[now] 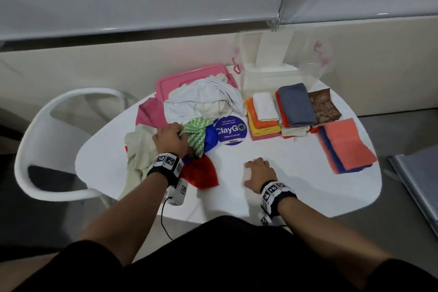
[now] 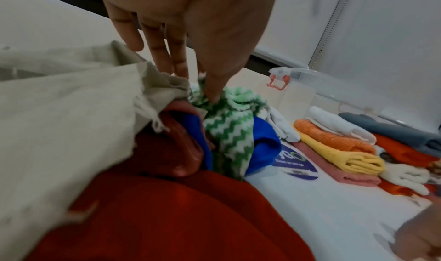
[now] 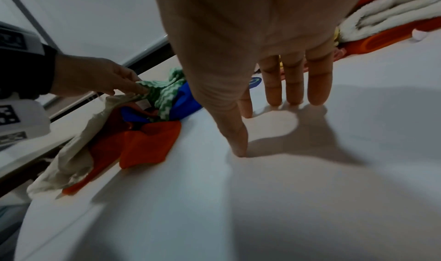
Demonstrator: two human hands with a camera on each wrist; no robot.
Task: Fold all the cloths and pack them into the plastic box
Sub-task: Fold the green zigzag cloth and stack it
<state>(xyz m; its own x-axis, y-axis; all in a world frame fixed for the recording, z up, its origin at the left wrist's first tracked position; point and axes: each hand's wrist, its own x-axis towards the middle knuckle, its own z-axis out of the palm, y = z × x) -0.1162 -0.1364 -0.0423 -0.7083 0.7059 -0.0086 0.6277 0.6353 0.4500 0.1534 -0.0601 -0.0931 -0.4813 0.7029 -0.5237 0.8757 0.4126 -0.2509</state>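
Observation:
My left hand (image 1: 169, 136) pinches the green-and-white zigzag cloth (image 1: 198, 134) between thumb and fingers; the pinch shows in the left wrist view (image 2: 210, 93) on the zigzag cloth (image 2: 229, 133). Around it lie unfolded cloths: blue (image 1: 211, 137), red (image 1: 201, 173), beige (image 1: 137, 154), white (image 1: 201, 99) and pink (image 1: 149, 111). My right hand (image 1: 259, 172) rests flat on the bare white table (image 1: 296, 185), fingers straight (image 3: 293, 84), holding nothing. The clear plastic box (image 1: 282, 64) stands at the back. Folded stacks (image 1: 263, 116) (image 1: 296, 106) sit in front of it.
The pink lid (image 1: 189, 78) lies under the white cloth. A round purple ClayGO sticker (image 1: 231, 130) marks the table centre. Folded coral and blue cloths (image 1: 343, 147) lie at the right edge. A white chair (image 1: 54, 140) stands left of the table.

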